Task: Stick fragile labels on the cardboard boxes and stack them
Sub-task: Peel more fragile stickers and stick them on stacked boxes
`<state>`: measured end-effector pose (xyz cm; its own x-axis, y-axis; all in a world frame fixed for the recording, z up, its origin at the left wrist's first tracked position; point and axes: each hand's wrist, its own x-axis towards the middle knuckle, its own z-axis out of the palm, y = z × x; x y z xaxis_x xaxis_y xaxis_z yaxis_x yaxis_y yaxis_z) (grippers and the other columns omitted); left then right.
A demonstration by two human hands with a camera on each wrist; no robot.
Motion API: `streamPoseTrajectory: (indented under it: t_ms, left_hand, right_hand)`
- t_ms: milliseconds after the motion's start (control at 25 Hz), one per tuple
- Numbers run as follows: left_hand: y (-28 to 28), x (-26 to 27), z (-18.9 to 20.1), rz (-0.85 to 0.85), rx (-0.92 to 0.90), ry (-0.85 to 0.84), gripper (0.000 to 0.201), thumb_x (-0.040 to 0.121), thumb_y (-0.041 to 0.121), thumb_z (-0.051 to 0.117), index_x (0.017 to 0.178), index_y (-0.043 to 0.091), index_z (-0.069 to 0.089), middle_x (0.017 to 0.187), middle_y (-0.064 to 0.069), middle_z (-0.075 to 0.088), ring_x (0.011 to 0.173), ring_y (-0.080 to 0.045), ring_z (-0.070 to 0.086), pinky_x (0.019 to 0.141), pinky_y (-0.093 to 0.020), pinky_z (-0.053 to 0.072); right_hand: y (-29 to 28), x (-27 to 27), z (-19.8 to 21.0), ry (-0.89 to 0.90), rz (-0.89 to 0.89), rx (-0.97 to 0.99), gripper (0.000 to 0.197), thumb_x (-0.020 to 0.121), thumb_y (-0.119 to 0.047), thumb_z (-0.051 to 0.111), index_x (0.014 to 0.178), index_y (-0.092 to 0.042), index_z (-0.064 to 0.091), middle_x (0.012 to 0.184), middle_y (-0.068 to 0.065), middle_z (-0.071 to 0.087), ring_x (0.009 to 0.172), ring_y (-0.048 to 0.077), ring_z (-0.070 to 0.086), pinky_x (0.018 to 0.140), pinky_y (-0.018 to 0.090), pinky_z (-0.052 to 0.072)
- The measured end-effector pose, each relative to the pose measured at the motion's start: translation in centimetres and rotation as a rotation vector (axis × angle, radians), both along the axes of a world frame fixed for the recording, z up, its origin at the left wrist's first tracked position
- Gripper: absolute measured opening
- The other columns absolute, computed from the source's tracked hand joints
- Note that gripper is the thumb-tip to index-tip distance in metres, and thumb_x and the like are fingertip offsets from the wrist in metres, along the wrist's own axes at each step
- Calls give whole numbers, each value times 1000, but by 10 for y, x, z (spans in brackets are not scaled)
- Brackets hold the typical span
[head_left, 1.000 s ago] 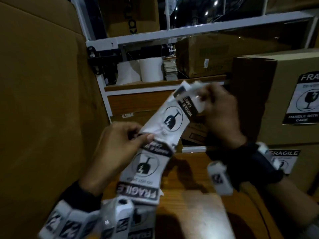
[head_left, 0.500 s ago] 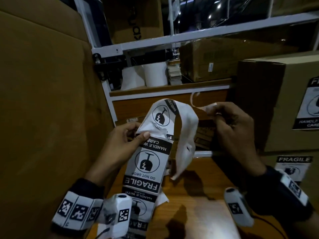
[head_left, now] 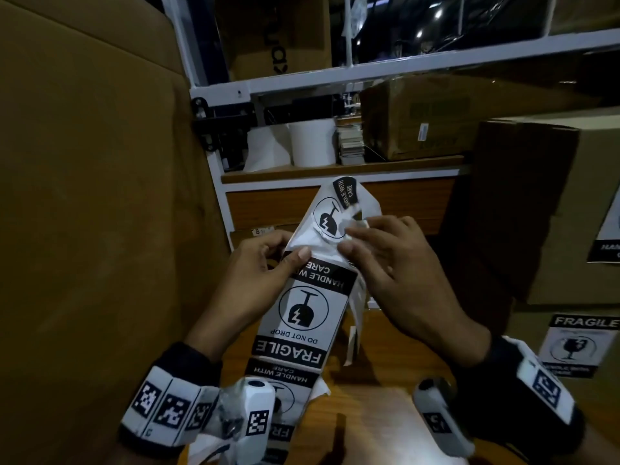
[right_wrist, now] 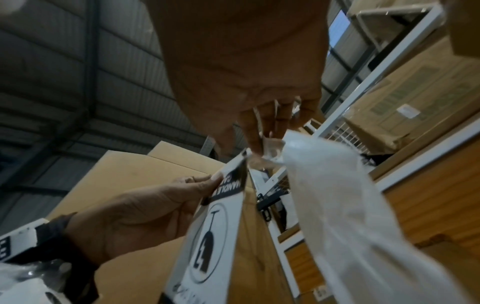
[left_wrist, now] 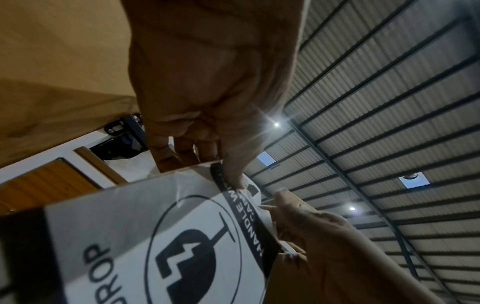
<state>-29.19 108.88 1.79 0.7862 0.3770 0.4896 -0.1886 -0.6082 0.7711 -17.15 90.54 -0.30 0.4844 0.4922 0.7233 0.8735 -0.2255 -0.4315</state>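
Cardboard wall (head_left: 84, 196) fills the far left. Left hand (head_left: 258, 280) grip: thumb and fingers pinch the label strip (head_left: 303, 313) at its "HANDLE WITH CARE" band, held up above the wooden desk (head_left: 379, 391). Strip hangs down toward the left wrist, printed "FRAGILE / DO NOT DROP". Peeled label (head_left: 335, 213) curls up at the strip's top end. Right hand (head_left: 396, 263) grip: fingertips pinch the peeled label's edge and the white backing (right_wrist: 337, 205), which droops below it. Labelled cardboard boxes (head_left: 550, 209) stacked at right, one label (head_left: 570, 347) on the lower box. Shelf behind holds white rolls (head_left: 312, 142) and a carton (head_left: 412, 122).
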Motion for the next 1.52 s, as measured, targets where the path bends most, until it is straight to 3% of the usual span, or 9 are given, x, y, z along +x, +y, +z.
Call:
streamPoseTrajectory:
  t_ms: [240,560,720,800,960,1040,1160,1280,1520]
  left_hand:
    - [-9,-2,-3,-10,12,28,24,94,36,73,105,15,78,95,-1,79,88,-23,77,76,-59,61]
    - [-15,9,9,57,257,154,9,92,34,73,90,28,78,77,12,76,69,-1,71,58,-21,54]
    - [28,-23,12,144,162,240,7,90,28,73,88,25,78,80,8,77,74,-5,73,74,-34,60]
    - [48,-28,14,185,55,150,8,92,22,71,93,17,77,82,1,78,77,-7,73,72,-25,60]
    - [43,-3,15,194,38,-16,16,95,24,69,99,10,76,90,-1,76,80,-7,72,62,-10,52]
    - [41,7,13,182,33,-37,15,95,24,68,100,12,75,91,2,77,80,-4,72,62,-11,52]
    - [47,8,7,218,-22,-64,10,96,22,68,99,15,73,93,3,75,80,0,71,62,-11,52]
    - [49,6,-2,219,-18,-67,6,95,21,68,97,18,73,94,3,75,84,-4,72,65,-15,54]
    - [61,-1,-17,281,2,-106,18,98,21,65,104,5,71,99,-3,73,85,-6,69,82,-35,56]
  right_hand:
    - [12,9,4,74,-89,121,13,94,-39,67,94,-28,74,87,-21,58,87,3,54,73,34,49]
    - [18,36,4,-111,-418,181,14,96,-23,63,103,-16,73,99,6,67,92,23,56,78,38,44]
    - [-60,120,29,262,-667,341,27,98,-28,55,98,-10,74,99,16,73,96,36,67,74,33,41]
    - [-71,124,23,276,-577,289,19,98,-26,63,99,-11,76,96,12,75,94,29,70,73,29,42]
    - [-28,82,-13,339,-230,255,20,97,-11,65,111,-23,57,104,-8,66,87,-9,63,68,13,51]
    - [-16,79,-31,378,-213,257,17,102,-9,56,109,-25,58,105,-6,67,82,-5,65,61,15,54]
    - [-13,77,-44,451,-112,227,19,108,-16,46,114,-26,62,97,-2,67,81,8,69,69,33,62]
    - [-10,75,-53,511,-24,226,19,108,-15,45,108,-21,64,93,3,67,73,4,64,62,19,53]
    - [1,69,-59,668,175,312,22,102,-6,49,97,3,69,91,16,69,81,18,66,71,28,56]
